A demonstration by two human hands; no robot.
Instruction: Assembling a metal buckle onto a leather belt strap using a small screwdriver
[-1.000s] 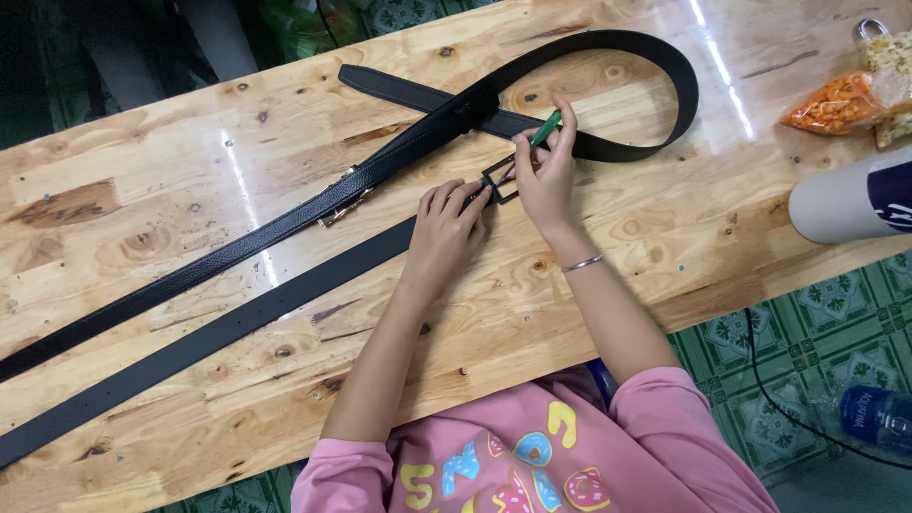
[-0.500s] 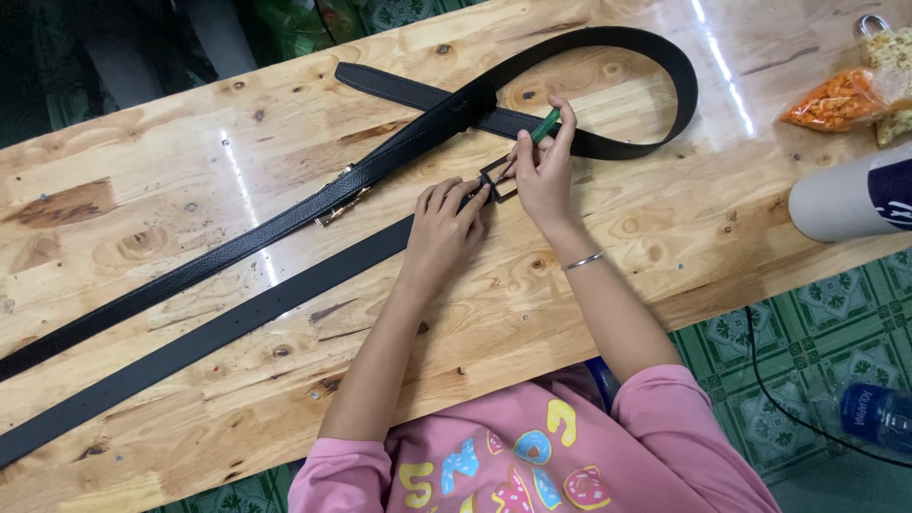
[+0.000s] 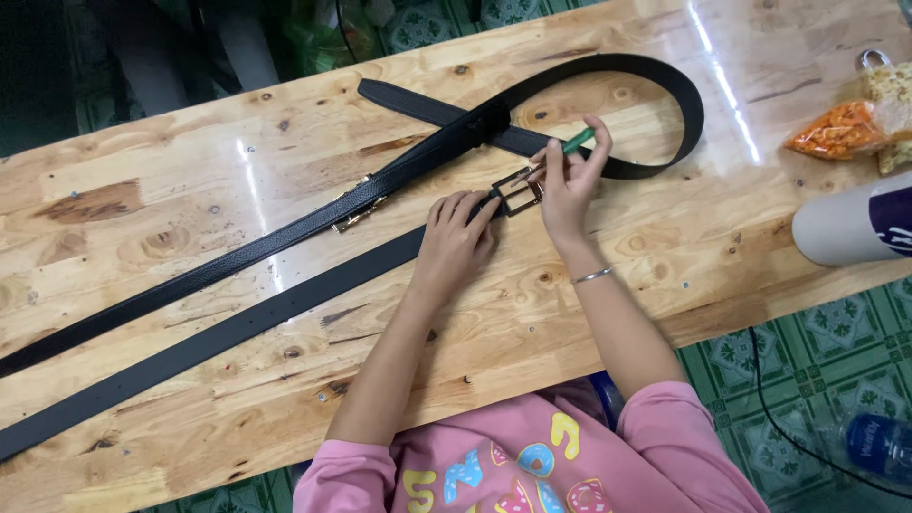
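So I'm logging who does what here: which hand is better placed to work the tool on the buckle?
Probably the right hand: it already pinches the green tool just above the buckle. The left hand lies flat on the belt, pinning it beside the buckle.

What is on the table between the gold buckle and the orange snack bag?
In the head view, between the gold buckle and orange snack bag lie both hands, the darker buckle and the looped black belt.

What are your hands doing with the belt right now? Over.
Left hand pressing black belt flat by its buckle. Right hand pinching green-handled tool at buckle. Second belt lies alongside, clear of the work.
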